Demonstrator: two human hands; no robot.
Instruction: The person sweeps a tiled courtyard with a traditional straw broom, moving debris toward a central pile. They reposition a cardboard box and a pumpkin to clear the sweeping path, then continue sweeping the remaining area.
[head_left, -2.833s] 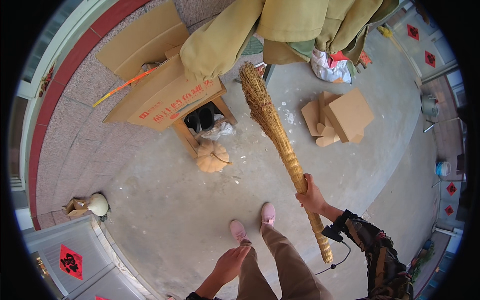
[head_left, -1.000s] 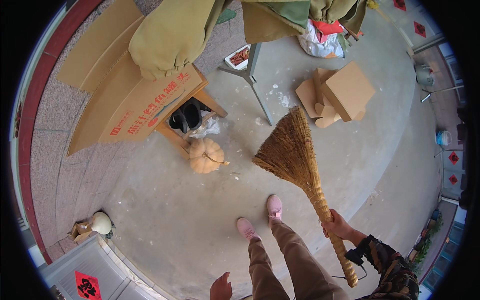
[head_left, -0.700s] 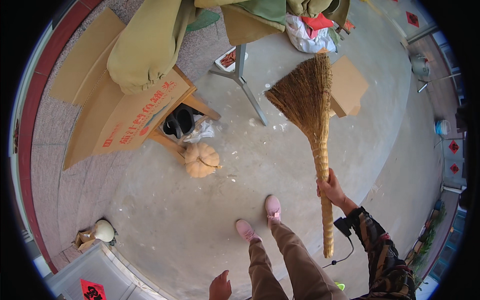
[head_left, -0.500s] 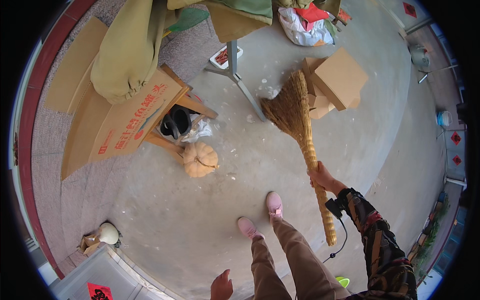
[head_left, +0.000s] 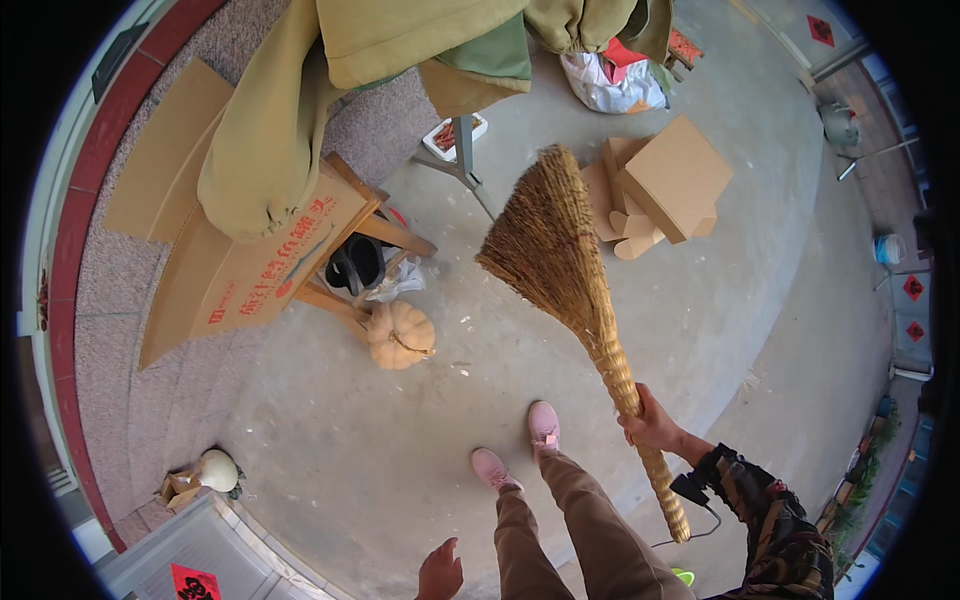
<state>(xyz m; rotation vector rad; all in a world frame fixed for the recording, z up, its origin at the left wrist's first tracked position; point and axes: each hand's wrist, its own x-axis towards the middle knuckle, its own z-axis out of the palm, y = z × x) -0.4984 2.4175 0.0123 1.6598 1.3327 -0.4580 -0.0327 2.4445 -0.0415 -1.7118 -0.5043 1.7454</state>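
A straw broom (head_left: pixel 556 243) with a long bound handle slants across the middle of the view, its wide bristle end pointing away from me. My right hand (head_left: pixel 651 420) grips the handle on its lower half. Whether the bristles touch the concrete floor I cannot tell. At the bottom edge, left of my legs, my left hand (head_left: pixel 440 571) hangs with nothing seen in it; its fingers look partly curled and close together, partly hidden by the angle.
Flattened brown cardboard boxes (head_left: pixel 668 182) lie beyond the broom. A pumpkin (head_left: pixel 400 335) sits by a wooden stool (head_left: pixel 395 234) with printed cardboard (head_left: pixel 262 262) leaning on it. A khaki coat (head_left: pixel 420 45) hangs over a grey metal stand (head_left: pixel 462 150). A white bag (head_left: pixel 612 85) stands behind.
The broom has come nearer to me, and its bristle end has swung left, away from the boxes. My right hand moved down with it; my left hand has barely moved.
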